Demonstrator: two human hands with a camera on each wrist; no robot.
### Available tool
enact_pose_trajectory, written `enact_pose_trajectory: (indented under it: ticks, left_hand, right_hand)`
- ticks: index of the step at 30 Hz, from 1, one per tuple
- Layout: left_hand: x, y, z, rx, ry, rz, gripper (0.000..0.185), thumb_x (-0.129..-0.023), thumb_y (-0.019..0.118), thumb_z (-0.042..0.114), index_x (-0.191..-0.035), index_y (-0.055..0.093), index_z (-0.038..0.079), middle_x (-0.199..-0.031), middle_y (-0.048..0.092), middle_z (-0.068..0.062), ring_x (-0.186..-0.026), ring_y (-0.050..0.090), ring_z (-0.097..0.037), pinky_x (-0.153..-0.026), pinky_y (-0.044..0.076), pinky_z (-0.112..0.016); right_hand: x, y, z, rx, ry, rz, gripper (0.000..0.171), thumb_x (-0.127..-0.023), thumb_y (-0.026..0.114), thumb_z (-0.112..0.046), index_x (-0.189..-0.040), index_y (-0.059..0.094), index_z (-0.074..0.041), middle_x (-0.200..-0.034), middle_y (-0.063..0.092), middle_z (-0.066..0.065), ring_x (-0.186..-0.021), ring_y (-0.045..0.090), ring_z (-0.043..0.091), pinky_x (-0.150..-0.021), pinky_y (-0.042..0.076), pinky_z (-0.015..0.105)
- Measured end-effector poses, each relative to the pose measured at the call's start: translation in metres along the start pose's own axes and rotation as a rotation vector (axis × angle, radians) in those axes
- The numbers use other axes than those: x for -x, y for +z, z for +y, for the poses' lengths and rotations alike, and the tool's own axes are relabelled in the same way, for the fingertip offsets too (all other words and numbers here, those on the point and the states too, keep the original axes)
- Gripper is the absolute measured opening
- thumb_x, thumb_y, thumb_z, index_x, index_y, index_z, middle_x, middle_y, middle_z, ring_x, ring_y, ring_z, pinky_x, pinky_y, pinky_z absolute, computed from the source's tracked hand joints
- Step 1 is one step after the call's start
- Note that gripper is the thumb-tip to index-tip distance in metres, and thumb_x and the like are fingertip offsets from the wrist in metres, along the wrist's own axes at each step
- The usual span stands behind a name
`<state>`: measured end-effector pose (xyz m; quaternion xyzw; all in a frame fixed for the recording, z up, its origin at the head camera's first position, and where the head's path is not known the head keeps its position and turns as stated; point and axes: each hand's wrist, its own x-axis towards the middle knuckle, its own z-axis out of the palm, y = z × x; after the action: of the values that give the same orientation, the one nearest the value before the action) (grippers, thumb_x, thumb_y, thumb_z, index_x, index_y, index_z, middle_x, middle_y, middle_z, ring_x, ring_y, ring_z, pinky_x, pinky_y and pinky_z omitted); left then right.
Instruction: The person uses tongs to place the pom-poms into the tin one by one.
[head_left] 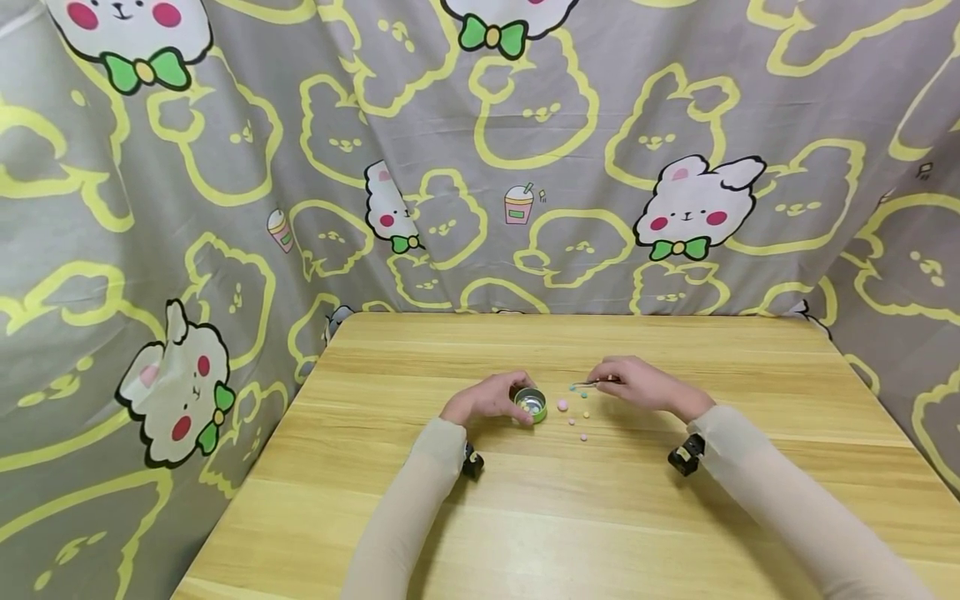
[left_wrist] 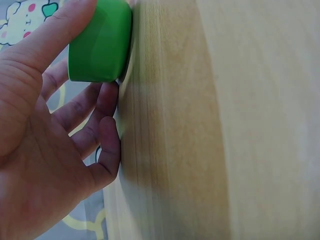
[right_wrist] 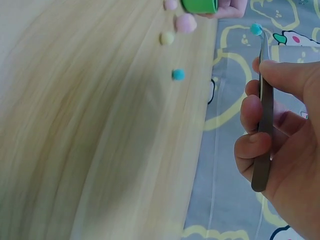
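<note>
A small green round tin (head_left: 530, 405) (left_wrist: 101, 42) stands open on the wooden table (head_left: 525, 517). My left hand (head_left: 491, 397) (left_wrist: 45, 125) grips it from the left, thumb along its top side and fingers behind it. My right hand (head_left: 633, 384) (right_wrist: 280, 135) pinches metal tweezers (head_left: 592, 383) (right_wrist: 263, 115). A tiny teal ball (right_wrist: 256, 29) sits in the tweezer tips, lifted off the table, right of the tin. Several small balls lie between the hands: a pink one (head_left: 562, 405) (right_wrist: 186, 23), a yellow one (right_wrist: 167, 38) and a teal one (right_wrist: 178, 74).
The wooden table is ringed by a grey cloth (head_left: 225, 208) printed with yellow outlines and white rabbits, hanging close behind and at both sides. Black wrist cameras (head_left: 686, 456) sit on both forearms.
</note>
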<state>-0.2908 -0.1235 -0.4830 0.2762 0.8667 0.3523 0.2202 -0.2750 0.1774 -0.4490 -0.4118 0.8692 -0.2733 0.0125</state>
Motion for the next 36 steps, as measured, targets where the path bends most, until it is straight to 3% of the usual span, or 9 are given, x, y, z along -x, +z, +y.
enact_pose_trajectory:
  ticks: [15,22,36]
  left_hand:
    - [0.000,0.000,0.002,0.014,0.003,0.002,0.045,-0.073,0.083,0.024,-0.110,0.057,0.018,-0.101,0.061,0.005,-0.094,0.055,-0.010,-0.085,0.042,-0.027]
    - [0.000,-0.001,0.000,0.012,0.000,0.004,0.046,-0.073,0.083,0.024,-0.110,0.057,0.018,-0.102,0.062,0.006,-0.095,0.055,-0.009,-0.086,0.042,-0.027]
    - [0.001,-0.002,0.002,0.019,0.004,0.001,0.044,-0.074,0.083,0.023,-0.109,0.057,0.019,-0.101,0.061,0.004,-0.095,0.055,-0.012,-0.086,0.042,-0.027]
  right_hand:
    - [-0.024,0.011,-0.014,-0.033,-0.030,-0.037,0.016,-0.095,0.057,-0.011,-0.105,0.069,-0.010,-0.094,0.060,-0.005,-0.081,0.053,0.010,-0.070,0.045,0.031]
    - [-0.031,0.018,-0.017,-0.015,-0.146,0.005,0.014,-0.094,0.057,-0.009,-0.101,0.069,-0.007,-0.091,0.061,-0.002,-0.080,0.055,0.010,-0.068,0.046,0.032]
    - [-0.043,0.023,-0.023,0.015,-0.103,-0.068,0.016,-0.094,0.057,-0.007,-0.105,0.069,-0.008,-0.097,0.063,0.001,-0.088,0.058,0.014,-0.077,0.048,0.035]
